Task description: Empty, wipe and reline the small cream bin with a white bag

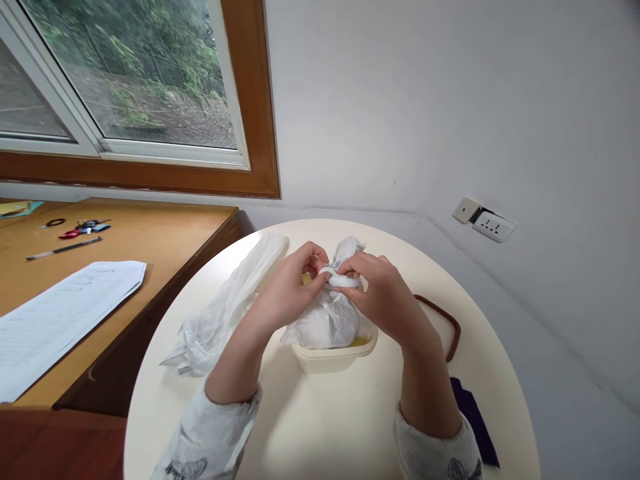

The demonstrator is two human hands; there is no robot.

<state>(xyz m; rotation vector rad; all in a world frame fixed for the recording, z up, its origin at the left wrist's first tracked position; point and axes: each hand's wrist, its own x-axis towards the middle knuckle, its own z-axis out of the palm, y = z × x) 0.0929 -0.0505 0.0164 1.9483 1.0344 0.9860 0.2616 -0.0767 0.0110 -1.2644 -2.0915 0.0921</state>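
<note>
A thin, crumpled white plastic bag (325, 323) sits bunched up in a cream rectangular plastic container (330, 363). Its gathered top sticks up beyond my fingers. My left hand (295, 280) pinches a smooth white band-like part at the bag's neck between thumb and fingertips. From the other side, my right hand (377, 287) grips the same part with its fingers closed. Whether that band is twisted bag or a separate piece, I cannot tell. Something yellow shows in the container beside the bag, mostly hidden.
Another white plastic bag (225, 310) lies flattened on the round cream table (320, 427). At the right are a brown curved handle-like piece (453, 327) and dark purple cloth (473, 413). Papers (75, 313), a pen (65, 249) and keys (85, 228) lie on the wooden desk (185, 230).
</note>
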